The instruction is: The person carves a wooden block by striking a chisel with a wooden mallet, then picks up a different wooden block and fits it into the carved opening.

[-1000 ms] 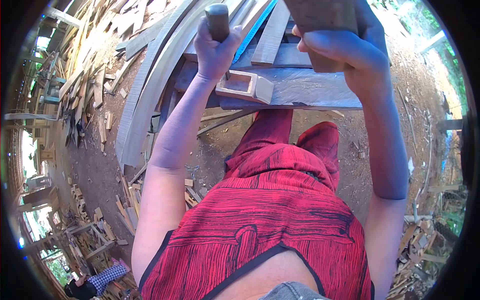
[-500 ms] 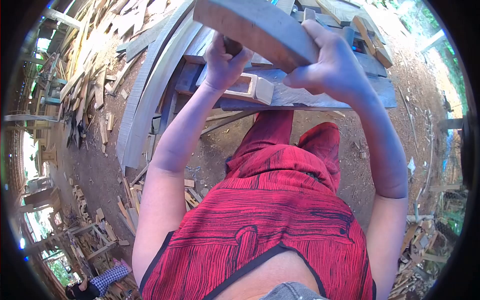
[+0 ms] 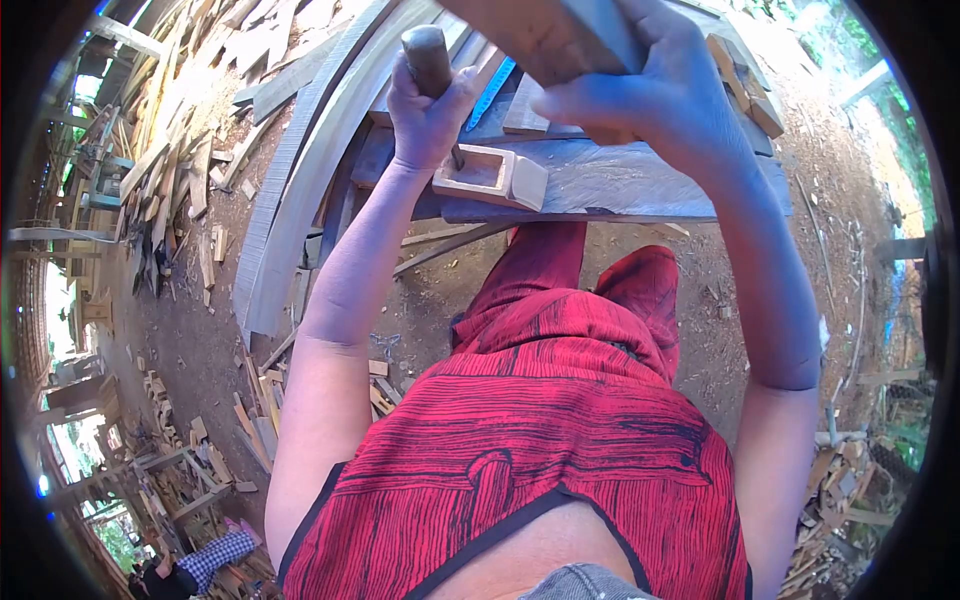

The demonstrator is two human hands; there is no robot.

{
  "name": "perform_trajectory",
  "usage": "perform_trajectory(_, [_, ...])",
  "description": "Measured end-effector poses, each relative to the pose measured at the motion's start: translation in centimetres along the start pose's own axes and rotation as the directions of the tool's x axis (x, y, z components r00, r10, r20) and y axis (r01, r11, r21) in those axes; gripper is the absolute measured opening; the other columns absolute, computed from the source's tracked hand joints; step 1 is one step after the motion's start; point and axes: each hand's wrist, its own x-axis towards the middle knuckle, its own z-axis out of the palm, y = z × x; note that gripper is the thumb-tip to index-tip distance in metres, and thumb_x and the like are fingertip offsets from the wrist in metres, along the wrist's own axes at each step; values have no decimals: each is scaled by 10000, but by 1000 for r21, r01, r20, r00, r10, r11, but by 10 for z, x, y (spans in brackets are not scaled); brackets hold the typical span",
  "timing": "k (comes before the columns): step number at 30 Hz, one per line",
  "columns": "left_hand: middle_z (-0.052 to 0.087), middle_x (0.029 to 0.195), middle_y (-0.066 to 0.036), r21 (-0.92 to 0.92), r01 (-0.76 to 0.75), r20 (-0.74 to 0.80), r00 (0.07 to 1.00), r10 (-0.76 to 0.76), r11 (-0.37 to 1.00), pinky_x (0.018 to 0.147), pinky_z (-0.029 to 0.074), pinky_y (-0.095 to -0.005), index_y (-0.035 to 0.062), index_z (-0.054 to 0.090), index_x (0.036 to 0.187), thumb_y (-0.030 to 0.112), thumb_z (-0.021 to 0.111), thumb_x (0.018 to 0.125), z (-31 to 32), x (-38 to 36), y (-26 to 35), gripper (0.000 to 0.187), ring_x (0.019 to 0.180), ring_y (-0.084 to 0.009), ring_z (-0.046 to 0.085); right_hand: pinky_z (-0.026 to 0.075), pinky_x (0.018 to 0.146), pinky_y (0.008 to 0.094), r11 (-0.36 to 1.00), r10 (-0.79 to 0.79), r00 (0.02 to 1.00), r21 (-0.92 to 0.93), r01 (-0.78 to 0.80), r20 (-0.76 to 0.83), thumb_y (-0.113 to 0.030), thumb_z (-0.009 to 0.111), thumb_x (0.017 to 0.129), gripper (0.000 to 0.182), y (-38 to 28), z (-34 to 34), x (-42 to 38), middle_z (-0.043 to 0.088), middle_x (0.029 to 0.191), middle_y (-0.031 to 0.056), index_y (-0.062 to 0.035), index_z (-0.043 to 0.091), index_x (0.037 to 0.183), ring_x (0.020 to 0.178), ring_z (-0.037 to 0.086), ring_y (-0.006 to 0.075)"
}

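Observation:
My left hand point(image 3: 428, 128) is closed around a chisel point(image 3: 427, 62), its round handle end standing above the fist. The dark blade points down to a pale wooden block with a rectangular hollow point(image 3: 527, 182) at the near edge of the workbench point(image 3: 630, 185); its tip appears to be in or at the hollow. Held up beside the chisel, a thick block of wood point(image 3: 545, 38) is gripped by my right hand point(image 3: 665, 105). The top of the thick block runs out of view, and it hangs clear of the handle.
A long curved beam point(image 3: 290, 200) lies left of the bench. A blue strip point(image 3: 490, 95) and wood offcuts point(image 3: 742, 80) are on the bench. Scrap wood point(image 3: 205, 190) covers the ground at left. Another person point(image 3: 195, 570) is at the lower left.
The thick block has risen toward the top edge with my right hand, uncovering the chisel's handle end. My left hand has shifted slightly left with the chisel, and its blade now shows.

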Motion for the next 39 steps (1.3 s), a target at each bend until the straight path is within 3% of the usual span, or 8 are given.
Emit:
perform_trajectory(3, [601,735,-34,-125,51,-7,999,-52,991,569,496,-237,40,507,961,32,681,799,0,3,4,238,597,-87,577,513,717,322,962,-208,966,-211,173,-153,-275,753,552,606,13,15,2,671,821,149,-2,596,1070,790,657,225])
perform_trajectory(7, [592,681,-23,-178,142,-184,967,-175,974,472,475,-235,38,524,862,15,669,750,-6,16,0,184,520,-91,562,513,735,369,882,178,978,-459,-110,106,-251,748,563,595,25,3,9,664,841,183,5,591,1077,816,666,290])
perform_trajectory(13, [578,694,-11,43,-25,-86,996,28,999,518,470,-226,40,541,867,58,699,756,10,11,31,193,553,-73,557,464,512,246,981,157,984,124,-146,-84,-128,833,586,556,-9,-9,-3,614,862,83,25,544,1036,645,601,120])
perform_trajectory(20, [531,734,30,164,-106,14,994,105,981,627,417,-226,54,554,867,104,725,749,14,5,27,213,669,-57,463,472,568,238,964,263,962,63,-258,-81,-127,842,570,590,-28,-1,-19,612,892,85,28,549,1057,695,598,112])
perform_trajectory(22, [573,737,20,184,-125,28,992,122,975,608,450,-224,43,567,892,76,712,769,12,3,26,194,654,-58,523,480,683,251,990,-112,955,-115,83,-275,-133,850,562,634,-27,11,-23,612,916,68,26,547,1096,812,595,116])
perform_trajectory(35, [562,769,34,92,-164,-11,986,165,982,667,436,-218,57,559,911,91,731,763,9,4,22,229,702,-41,489,463,810,295,934,-257,903,152,324,-343,-168,823,608,647,-21,18,-12,617,977,87,19,529,1153,920,601,163])
perform_trajectory(37, [567,775,32,-2,-106,-18,994,106,994,671,441,-220,58,555,912,86,728,764,13,1,30,229,707,-42,499,476,795,328,884,-6,1000,-468,-8,-27,-221,790,614,659,-35,10,-11,637,946,144,40,523,1156,913,629,228])
perform_trajectory(39, [623,771,-31,-35,-103,-41,994,102,994,565,500,-227,26,533,947,10,688,772,11,4,32,234,608,-86,594,477,789,339,882,-20,998,-469,43,54,-239,780,611,666,-45,-2,-10,639,935,166,46,520,1154,914,634,250])
